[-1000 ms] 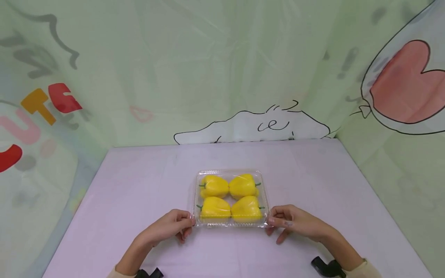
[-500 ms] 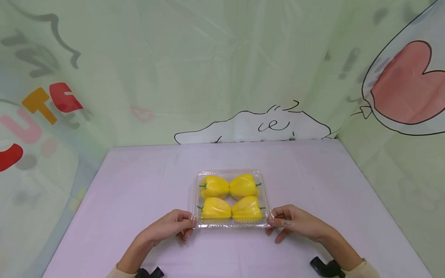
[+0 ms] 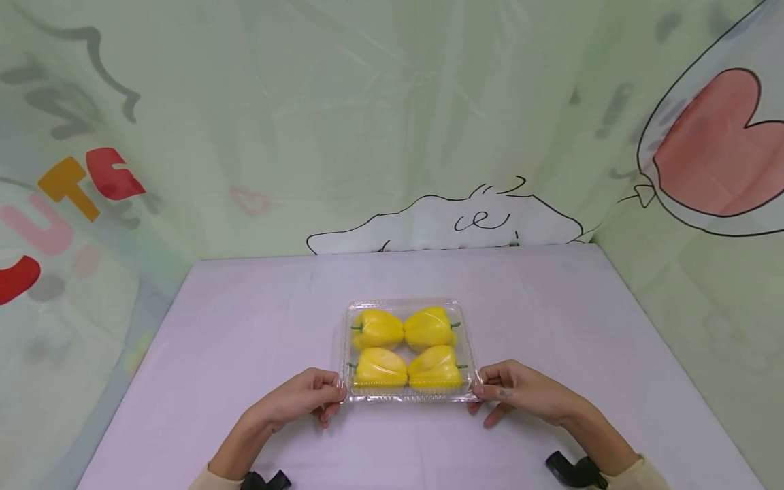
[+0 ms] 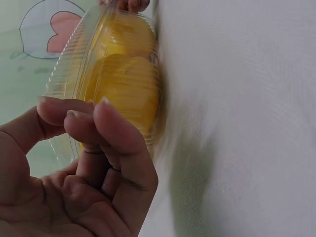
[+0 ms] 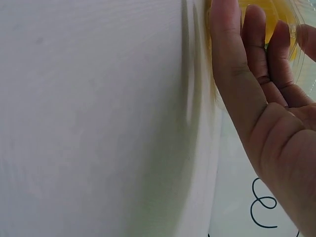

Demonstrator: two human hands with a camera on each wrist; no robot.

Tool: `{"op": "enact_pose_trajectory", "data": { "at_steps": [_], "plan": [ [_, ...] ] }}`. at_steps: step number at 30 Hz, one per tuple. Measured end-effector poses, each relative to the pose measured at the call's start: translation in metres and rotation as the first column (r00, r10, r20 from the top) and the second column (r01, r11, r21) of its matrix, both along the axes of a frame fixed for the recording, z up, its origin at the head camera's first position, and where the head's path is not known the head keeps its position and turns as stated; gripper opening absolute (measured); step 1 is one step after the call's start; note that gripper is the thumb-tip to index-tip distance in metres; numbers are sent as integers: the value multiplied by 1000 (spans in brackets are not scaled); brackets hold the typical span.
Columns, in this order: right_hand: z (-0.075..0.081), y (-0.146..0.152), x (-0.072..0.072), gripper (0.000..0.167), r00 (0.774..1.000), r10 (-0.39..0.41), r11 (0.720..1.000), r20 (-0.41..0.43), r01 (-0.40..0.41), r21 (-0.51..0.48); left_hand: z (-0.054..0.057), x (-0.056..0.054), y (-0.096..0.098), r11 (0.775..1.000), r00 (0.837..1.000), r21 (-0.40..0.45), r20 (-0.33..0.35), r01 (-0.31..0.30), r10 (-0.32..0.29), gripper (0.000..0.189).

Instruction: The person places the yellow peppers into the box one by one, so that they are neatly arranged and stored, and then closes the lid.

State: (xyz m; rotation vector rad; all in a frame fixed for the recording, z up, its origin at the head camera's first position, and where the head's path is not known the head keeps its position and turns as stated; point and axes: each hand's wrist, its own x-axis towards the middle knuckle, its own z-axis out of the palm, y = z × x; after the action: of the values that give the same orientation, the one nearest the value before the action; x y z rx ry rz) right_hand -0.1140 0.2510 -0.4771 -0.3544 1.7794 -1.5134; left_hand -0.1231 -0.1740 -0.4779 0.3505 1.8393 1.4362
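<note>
A clear plastic clamshell box (image 3: pixel 407 397) stands on the table, its lid down over several yellow bell peppers (image 3: pixel 378 329) with green stems, laid in two rows. At the box's near left corner, my left hand (image 3: pixel 301 396) pinches the rim between thumb and fingers. My right hand (image 3: pixel 527 393) pinches the rim at the near right corner, its lower fingers hanging below. The left wrist view shows the box's ribbed side (image 4: pixel 94 59) beyond the curled fingers of that hand. In the right wrist view the fingers (image 5: pixel 254 39) lie in front of the box and its yellow contents.
A pale cloth covers the table (image 3: pixel 257 306). Printed fabric walls (image 3: pixel 392 122) rise behind it and at both sides. Black wrist-camera mounts (image 3: pixel 576 469) sit at both wrists, close over the near part of the table.
</note>
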Motion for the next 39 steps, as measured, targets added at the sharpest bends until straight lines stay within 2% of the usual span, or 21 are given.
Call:
{"op": "enact_pose_trajectory", "data": {
  "at_steps": [15,33,39],
  "plan": [
    [-1,0,-1,36,1000,-6,1000,3,6,16,-1,0,1,999,1000,40,1,-23,23,22],
    [0,0,0,37,1000,-11,1000,5,11,15,-2,-1,0,998,1000,65,20,-2,0,22],
    [0,0,0,37,1000,-14,1000,5,14,21,-4,-2,0,999,1000,41,30,2,-3,21]
  ]
}}
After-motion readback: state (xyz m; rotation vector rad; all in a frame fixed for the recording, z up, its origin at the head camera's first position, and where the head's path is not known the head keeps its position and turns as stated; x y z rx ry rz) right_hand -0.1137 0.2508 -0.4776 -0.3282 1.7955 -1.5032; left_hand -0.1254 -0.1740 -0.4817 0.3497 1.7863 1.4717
